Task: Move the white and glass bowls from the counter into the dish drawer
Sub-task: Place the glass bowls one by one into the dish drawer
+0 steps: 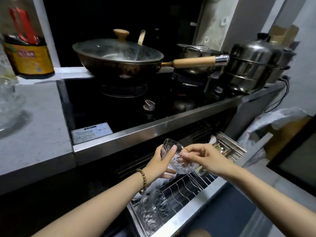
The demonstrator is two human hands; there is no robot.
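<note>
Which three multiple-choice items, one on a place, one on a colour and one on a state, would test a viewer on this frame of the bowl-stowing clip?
1. Where is the glass bowl that the person holds?
A. On the counter
B. In the air over the dish drawer
C. On the stove

2. What colour is the wok handle?
A. Light wood
B. Red
C. Blue

3. What state is the dish drawer in?
A. Shut
B. Taken out and set on the floor
C. Pulled open

Answers:
1 B: the left hand and the right hand both grip the glass bowl above the dish drawer.
2 A: the wok handle is tan wood with a metal cap at its end.
3 C: the wire rack inside it lies exposed.
</note>
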